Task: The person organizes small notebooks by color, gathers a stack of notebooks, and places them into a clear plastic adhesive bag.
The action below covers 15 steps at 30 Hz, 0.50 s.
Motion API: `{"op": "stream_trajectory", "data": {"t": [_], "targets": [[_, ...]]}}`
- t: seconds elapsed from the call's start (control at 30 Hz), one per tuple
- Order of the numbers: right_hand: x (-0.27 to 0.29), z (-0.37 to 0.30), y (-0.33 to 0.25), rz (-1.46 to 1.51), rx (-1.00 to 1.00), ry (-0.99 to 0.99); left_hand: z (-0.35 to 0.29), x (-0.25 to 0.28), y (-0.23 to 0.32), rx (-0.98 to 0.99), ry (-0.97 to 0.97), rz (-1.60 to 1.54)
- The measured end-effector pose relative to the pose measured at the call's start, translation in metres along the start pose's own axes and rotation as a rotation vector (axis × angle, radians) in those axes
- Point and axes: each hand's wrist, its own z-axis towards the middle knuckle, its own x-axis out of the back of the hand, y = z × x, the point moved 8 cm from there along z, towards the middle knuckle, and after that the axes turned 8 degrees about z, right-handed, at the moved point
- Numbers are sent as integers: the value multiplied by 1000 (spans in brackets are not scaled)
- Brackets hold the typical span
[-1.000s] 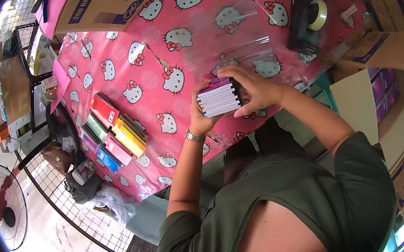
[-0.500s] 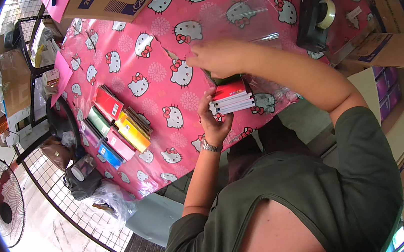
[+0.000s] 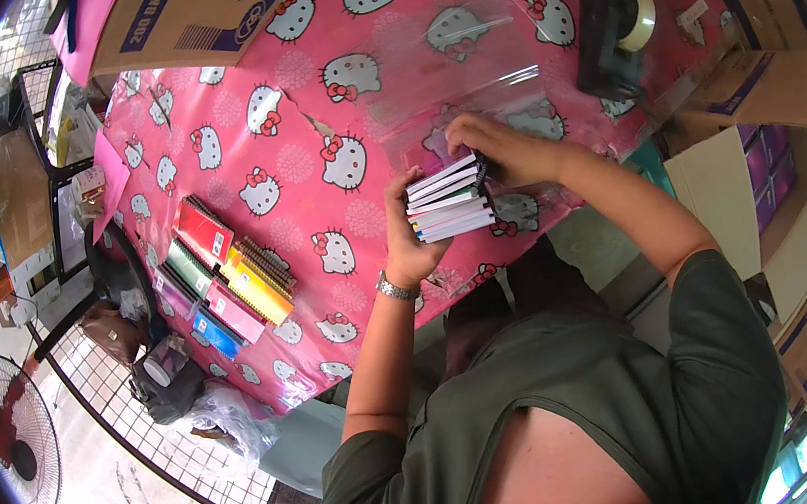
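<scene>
A stack of small notebooks (image 3: pixel 451 208) is held above the near edge of the table, its white page edges turned up. My left hand (image 3: pixel 409 236) wraps round the stack's left side. Curled at its far right corner are the fingers of my right hand (image 3: pixel 502 149), closed on the notebooks. Just beyond lies a clear plastic sheet or bag (image 3: pixel 454 85), flat on the table. Off to the left rest several spiral notebooks (image 3: pixel 226 279) in red, green, yellow, pink and blue, grouped in rows.
A pink patterned cloth (image 3: pixel 328 291) covers the table. A black tape dispenser (image 3: pixel 604 36) stands at the far right, and a cardboard box (image 3: pixel 194 21) at the far left. Open cartons (image 3: pixel 766 167) sit at my right. Bags (image 3: pixel 172 376) hang by the left edge, near a fan (image 3: pixel 14 441).
My right hand has come back from the stack's far side to its right corner. The stack has tipped, so page edges show where a red cover faced up.
</scene>
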Motion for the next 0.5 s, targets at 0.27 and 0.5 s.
{"op": "stream_trajectory", "data": {"t": [0.27,0.5], "targets": [[-18,-19,-17,166,110,394,4,-10,-7,-110,96,-35],[-34,-19,9,146,223,428,1,-13,-18,-100,66,18]]}}
